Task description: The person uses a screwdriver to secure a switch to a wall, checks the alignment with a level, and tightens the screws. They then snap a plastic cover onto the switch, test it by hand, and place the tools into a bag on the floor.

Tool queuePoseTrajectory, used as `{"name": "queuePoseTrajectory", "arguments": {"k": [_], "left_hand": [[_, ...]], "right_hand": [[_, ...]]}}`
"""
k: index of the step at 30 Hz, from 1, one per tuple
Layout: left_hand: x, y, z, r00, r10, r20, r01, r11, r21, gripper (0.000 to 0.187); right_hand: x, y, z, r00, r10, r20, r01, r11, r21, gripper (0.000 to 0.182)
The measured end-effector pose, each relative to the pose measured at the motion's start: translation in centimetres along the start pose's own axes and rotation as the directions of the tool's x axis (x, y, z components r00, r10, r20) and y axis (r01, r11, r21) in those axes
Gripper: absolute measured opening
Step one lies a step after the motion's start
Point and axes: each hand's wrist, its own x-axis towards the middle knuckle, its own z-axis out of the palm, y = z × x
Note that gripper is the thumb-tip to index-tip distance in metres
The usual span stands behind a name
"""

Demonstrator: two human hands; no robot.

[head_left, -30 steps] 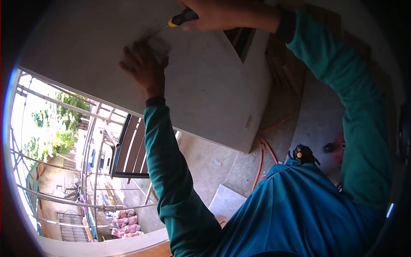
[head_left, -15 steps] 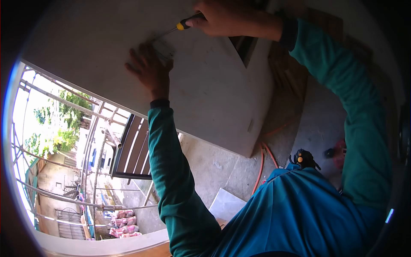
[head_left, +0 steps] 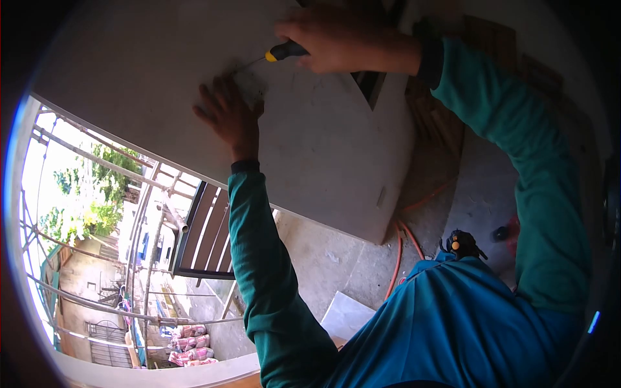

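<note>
A large pale panel (head_left: 323, 155) fills the upper middle of the view. My left hand (head_left: 229, 116) lies against it with fingers spread, beside a dark smudged patch. My right hand (head_left: 336, 40) is wrapped round the black and yellow handle of a screwdriver (head_left: 284, 51). The screwdriver's thin shaft points left to the patch, just above my left fingertips. What its tip touches is too dark to make out. A dark triangular opening (head_left: 370, 87) shows in the panel below my right hand.
Scaffolding poles (head_left: 97, 309) and stacked bags (head_left: 191, 343) stand outside at the lower left, near a dark slatted frame (head_left: 206, 229). An orange hose (head_left: 398, 255) runs over the floor. Wooden pieces (head_left: 436, 119) are at the right, and a pale tile (head_left: 347, 315) lies below.
My right hand has shifted slightly down and left with its grip turned on the screwdriver. My left hand appears a little lower and further right in the view, still spread.
</note>
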Motion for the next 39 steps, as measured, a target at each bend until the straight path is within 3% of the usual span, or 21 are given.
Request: {"name": "queuePoseTrajectory", "arguments": {"k": [3,5,9,11,12,13,14,15,17,18,20,21,22,23,27,29,30,32,36,38,39], "left_hand": [[-0.1,0.0,0.0,1.000,-0.009,0.013,0.009,1.000,-0.001,0.100],[-0.1,0.0,-0.1,1.000,-0.009,0.016,0.009,1.000,-0.002,0.100],[0.0,0.1,-0.2,1.000,-0.008,0.021,0.008,1.000,0.010,0.098],[-0.2,0.1,-0.1,1.000,-0.009,0.027,0.008,1.000,0.006,0.098],[-0.4,0.1,-0.1,0.999,-0.005,0.031,0.005,1.000,0.001,0.097],[-0.4,0.2,0.0,0.999,-0.018,0.034,0.017,1.000,0.005,0.097],[-0.4,0.2,0.0,0.999,-0.011,0.037,0.012,1.000,-0.021,0.098],[-0.5,0.2,-0.1,0.999,-0.003,0.039,0.005,0.999,-0.046,0.100],[-0.4,0.4,-0.3,0.998,-0.021,0.067,0.023,0.999,-0.037,0.098],[-0.4,0.5,-0.4,0.995,-0.030,0.097,0.033,0.999,-0.035,0.095],[-0.4,0.5,-0.4,0.995,-0.038,0.095,0.041,0.999,-0.032,0.095],[-0.5,0.6,-0.3,0.995,-0.033,0.091,0.036,0.999,-0.030,0.096],[-0.6,0.5,-0.2,0.995,-0.037,0.093,0.040,0.999,-0.028,0.096],[-0.6,0.5,-0.2,0.996,-0.030,0.083,0.033,0.999,-0.029,0.096],[-0.7,0.7,-0.1,0.997,-0.027,0.073,0.031,0.997,-0.064,0.097],[-0.6,0.7,0.1,0.996,-0.031,0.085,0.039,0.996,-0.085,0.097],[-0.6,0.6,0.2,0.995,-0.025,0.094,0.035,0.993,-0.111,0.098],[-0.7,0.9,0.4,0.996,-0.041,0.082,0.050,0.992,-0.116,0.097],[-0.8,1.5,0.2,0.996,-0.036,0.075,0.041,0.998,-0.053,0.097],[-1.0,1.7,0.6,0.998,-0.056,0.033,0.058,0.996,-0.068,0.097],[-1.1,1.8,0.7,0.999,-0.048,0.012,0.049,0.990,-0.129,0.098]], "right_hand": [[1.3,0.3,0.3,0.987,-0.022,0.159,0.025,1.000,-0.019,0.033],[2.0,0.1,-1.4,0.803,0.203,0.561,-0.172,0.979,-0.108,0.044],[0.7,1.0,-0.7,0.905,0.085,0.417,-0.099,0.995,0.011,0.051],[0.4,1.0,1.6,0.990,-0.136,-0.032,0.138,0.985,0.100,0.031],[0.6,0.9,1.5,0.989,-0.145,-0.032,0.147,0.984,0.105,0.031],[1.0,0.9,1.3,0.959,0.134,0.248,-0.193,0.954,0.230,0.030],[1.5,0.5,0.9,0.774,0.342,0.532,-0.527,0.814,0.243,0.030],[1.3,0.6,1.2,0.779,0.331,0.533,-0.518,0.819,0.247,0.030],[0.6,1.3,1.8,0.952,0.178,0.248,-0.250,0.920,0.301,0.031],[0.3,1.6,2.0,0.955,0.167,0.246,-0.239,0.922,0.303,0.031],[0.3,1.6,1.8,0.994,-0.024,0.104,0.004,0.982,0.191,0.031],[0.7,1.1,1.4,0.994,-0.029,0.104,0.009,0.981,0.194,0.031],[1.2,0.8,1.1,0.938,0.159,0.307,-0.210,0.967,0.142,0.031],[1.7,0.3,0.6,0.808,0.336,0.483,-0.406,0.913,0.045,0.031],[0.5,1.1,1.5,0.922,0.236,0.307,-0.314,0.920,0.236,0.029],[-0.3,1.7,2.3,0.993,-0.033,0.113,0.014,0.985,0.170,0.030],[-0.3,1.8,2.5,0.993,-0.048,0.111,0.027,0.984,0.179,0.030],[0.0,1.8,2.6,0.925,0.244,0.291,-0.293,0.946,0.137,0.031],[-0.4,1.8,1.6,0.965,0.092,0.246,-0.155,0.955,0.252,0.031],[-1.4,2.9,3.1,0.996,-0.086,0.041,0.078,0.984,0.159,0.039],[-1.6,3.4,3.5,0.990,0.050,0.134,-0.073,0.982,0.176,0.041]]}}
